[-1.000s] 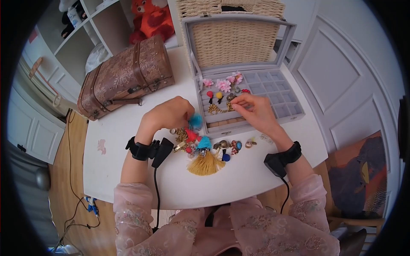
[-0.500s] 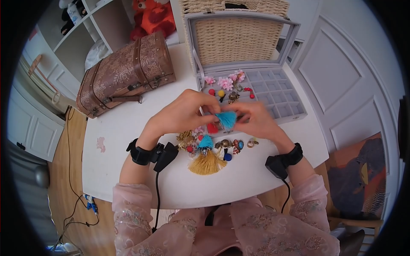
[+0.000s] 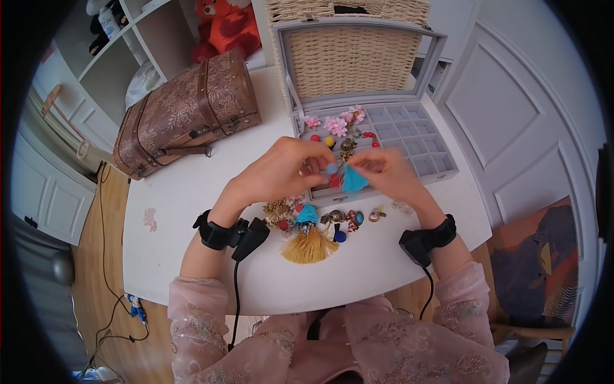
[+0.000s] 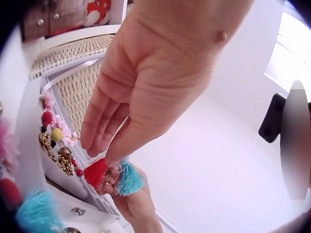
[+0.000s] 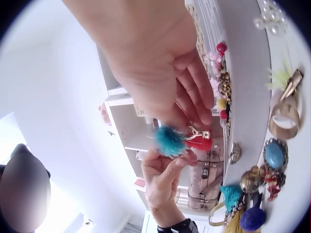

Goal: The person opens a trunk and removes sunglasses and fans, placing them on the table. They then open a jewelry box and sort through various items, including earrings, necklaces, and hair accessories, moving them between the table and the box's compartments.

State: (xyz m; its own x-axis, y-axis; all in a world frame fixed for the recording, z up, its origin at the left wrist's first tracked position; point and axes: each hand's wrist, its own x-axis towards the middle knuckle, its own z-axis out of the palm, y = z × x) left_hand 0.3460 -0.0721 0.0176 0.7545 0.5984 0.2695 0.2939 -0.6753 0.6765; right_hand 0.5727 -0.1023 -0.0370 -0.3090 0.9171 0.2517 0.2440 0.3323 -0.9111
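Observation:
Above the front of the jewelry box (image 3: pixel 377 184), both hands hold tasselled jewelry between them. My right hand (image 3: pixel 391 176) pinches the top of a blue tassel (image 3: pixel 355 179). Facing it, my left hand (image 3: pixel 278 168) has thumb and fingers at a small pale blue piece (image 3: pixel 331 169). A red tassel (image 4: pixel 96 173) hangs beside the blue one (image 4: pixel 130 180) in the left wrist view. The right wrist view shows a gold-coloured fitting (image 5: pixel 198 133) by the red tassel (image 5: pixel 200 142); how the pieces join is partly hidden by fingers.
Jewelry with a yellow tassel (image 3: pixel 308 246), a blue ball (image 3: pixel 339 237) and rings (image 3: pixel 376 214) lies before the box. Pink flowers (image 3: pixel 336 127) and a gold chain piece (image 3: pixel 347 148) sit inside. A brown patterned case (image 3: pixel 188 115) stands at left.
My left hand came from over the jewelry pile to the box front. My right hand left the gold chain and now grips the tassel piece; the hands have since parted slightly.

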